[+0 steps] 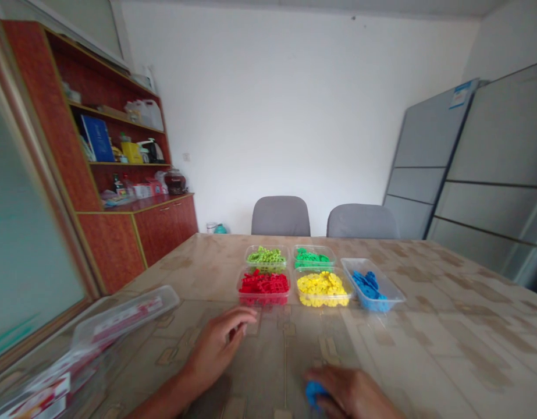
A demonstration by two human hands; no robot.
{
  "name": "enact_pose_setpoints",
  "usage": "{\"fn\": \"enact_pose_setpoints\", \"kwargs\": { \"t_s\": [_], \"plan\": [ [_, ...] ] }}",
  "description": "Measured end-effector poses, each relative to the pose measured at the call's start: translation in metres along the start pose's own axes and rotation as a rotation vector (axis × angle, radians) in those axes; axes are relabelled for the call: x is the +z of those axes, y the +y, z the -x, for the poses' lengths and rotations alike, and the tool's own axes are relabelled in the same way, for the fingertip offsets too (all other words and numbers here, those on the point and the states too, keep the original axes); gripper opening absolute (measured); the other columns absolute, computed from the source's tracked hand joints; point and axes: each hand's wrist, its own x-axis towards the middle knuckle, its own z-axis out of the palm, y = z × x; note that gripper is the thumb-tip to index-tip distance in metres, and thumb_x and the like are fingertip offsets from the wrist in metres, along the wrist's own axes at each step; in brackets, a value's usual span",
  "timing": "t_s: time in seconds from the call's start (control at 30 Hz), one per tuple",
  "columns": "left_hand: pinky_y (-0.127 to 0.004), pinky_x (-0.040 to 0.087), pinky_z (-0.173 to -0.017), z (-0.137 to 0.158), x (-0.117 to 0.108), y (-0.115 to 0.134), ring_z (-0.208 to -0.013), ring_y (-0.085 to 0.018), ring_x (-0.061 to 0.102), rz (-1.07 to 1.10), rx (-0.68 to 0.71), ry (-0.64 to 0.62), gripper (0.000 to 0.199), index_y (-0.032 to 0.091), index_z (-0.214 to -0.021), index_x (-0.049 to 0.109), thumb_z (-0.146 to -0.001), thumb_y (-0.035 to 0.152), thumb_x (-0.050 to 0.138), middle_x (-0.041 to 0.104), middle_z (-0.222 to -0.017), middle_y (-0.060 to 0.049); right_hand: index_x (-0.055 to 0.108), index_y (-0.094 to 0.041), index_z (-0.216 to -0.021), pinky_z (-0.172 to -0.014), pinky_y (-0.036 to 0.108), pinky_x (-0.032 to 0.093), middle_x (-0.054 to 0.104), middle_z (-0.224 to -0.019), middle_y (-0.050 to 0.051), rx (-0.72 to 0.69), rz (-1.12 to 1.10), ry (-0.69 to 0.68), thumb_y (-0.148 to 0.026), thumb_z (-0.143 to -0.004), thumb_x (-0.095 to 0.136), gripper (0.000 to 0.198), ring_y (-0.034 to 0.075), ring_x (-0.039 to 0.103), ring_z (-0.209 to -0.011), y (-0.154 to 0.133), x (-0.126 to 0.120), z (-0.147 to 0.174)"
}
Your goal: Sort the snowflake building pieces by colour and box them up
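Low over the table's near side, my right hand [344, 391] is closed on a blue plastic piece [315, 394]; motion blur hides its exact shape, but it looks roundish. My left hand [220, 340] is held in front of the red pieces, fingers loosely bent and thumb a little apart, nothing visible in it. Red lattice-like pieces [263, 283] fill the clear tub closest to that hand. Beside them, yellow flower-shaped discs [323, 285] lie in another tub, and blue discs [367, 285] partly fill a slightly turned tub on the right.
Light green pieces [266, 255] and green pieces [312, 257] fill two tubs behind. Clear plastic packaging with red labels [128, 317] lies on the left of the patterned table [447, 326]. Two grey chairs [280, 215] stand at the far edge, and a wooden cabinet [115, 233] beyond the left.
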Motion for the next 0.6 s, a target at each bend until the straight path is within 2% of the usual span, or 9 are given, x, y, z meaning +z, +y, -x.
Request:
{"fn": "enact_pose_setpoints", "kwargs": {
  "t_s": [0.1, 0.17, 0.23, 0.27, 0.37, 0.47, 0.6],
  "plan": [
    [-0.025, 0.045, -0.091, 0.005, 0.008, -0.006, -0.102, -0.016, 0.062, -0.035, 0.07, -0.006, 0.028, 0.023, -0.097, 0.065, -0.089, 0.014, 0.04, 0.068, -0.109, -0.004, 0.065, -0.021, -0.09, -0.063, 0.021, 0.049, 0.07, -0.079, 0.002, 0.059, -0.022, 0.038, -0.026, -0.09, 0.046, 0.02, 0.016, 0.064, -0.069, 0.002, -0.029, -0.015],
    [-0.024, 0.046, -0.091, 0.005, 0.012, -0.009, -0.102, -0.015, 0.062, -0.06, 0.109, -0.013, 0.029, 0.023, -0.097, 0.064, -0.089, 0.012, 0.039, 0.067, -0.11, -0.004, 0.065, -0.02, -0.089, -0.066, 0.024, 0.05, 0.071, -0.081, 0.003, 0.109, 0.035, 0.116, -0.028, -0.091, 0.045, 0.022, 0.017, 0.065, -0.071, 0.017, -0.049, -0.024],
    [-0.024, 0.046, -0.092, 0.007, 0.013, -0.01, -0.105, -0.015, 0.061, -0.097, 0.162, -0.034, 0.031, 0.023, -0.099, 0.064, -0.087, 0.008, 0.039, 0.066, -0.111, -0.003, 0.065, -0.02, -0.101, -0.074, 0.03, 0.051, 0.073, -0.095, 0.009, 0.16, 0.156, 0.259, -0.029, -0.089, 0.046, 0.025, 0.022, 0.067, -0.081, 0.042, -0.07, -0.031],
    [-0.024, 0.046, -0.093, 0.008, 0.014, -0.01, -0.106, -0.015, 0.061, -0.119, 0.197, -0.046, 0.033, 0.023, -0.1, 0.063, -0.086, 0.006, 0.039, 0.066, -0.112, -0.003, 0.064, -0.02, -0.108, -0.072, 0.032, 0.051, 0.073, -0.098, 0.01, 0.211, 0.221, 0.318, -0.03, -0.089, 0.045, 0.029, 0.023, 0.068, -0.081, 0.057, -0.082, -0.033],
    [-0.024, 0.046, -0.094, 0.01, 0.014, -0.01, -0.106, -0.015, 0.061, -0.183, 0.31, -0.077, 0.036, 0.023, -0.104, 0.062, -0.085, 0.003, 0.038, 0.065, -0.113, -0.003, 0.065, -0.02, -0.11, -0.063, 0.032, 0.051, 0.075, -0.087, 0.01, 0.388, 0.405, 0.481, -0.033, -0.086, 0.047, 0.032, 0.026, 0.07, -0.073, 0.101, -0.112, -0.036],
    [-0.024, 0.047, -0.092, 0.011, 0.014, -0.01, -0.105, -0.014, 0.061, -0.221, 0.344, -0.089, 0.036, 0.023, -0.104, 0.06, -0.086, 0.002, 0.038, 0.065, -0.112, -0.004, 0.067, -0.015, -0.105, -0.061, 0.034, 0.051, 0.075, -0.081, 0.012, 0.449, 0.406, 0.528, -0.027, -0.085, 0.042, 0.034, 0.028, 0.071, -0.071, 0.131, -0.131, -0.031],
    [-0.024, 0.048, -0.091, 0.008, 0.014, -0.01, -0.104, -0.014, 0.061, -0.232, 0.328, -0.095, 0.036, 0.023, -0.104, 0.06, -0.085, 0.002, 0.038, 0.065, -0.112, -0.004, 0.068, -0.015, -0.098, -0.062, 0.034, 0.052, 0.075, -0.08, 0.011, 0.451, 0.338, 0.539, -0.024, -0.084, 0.038, 0.034, 0.024, 0.071, -0.065, 0.14, -0.139, -0.02]
  ]
}}
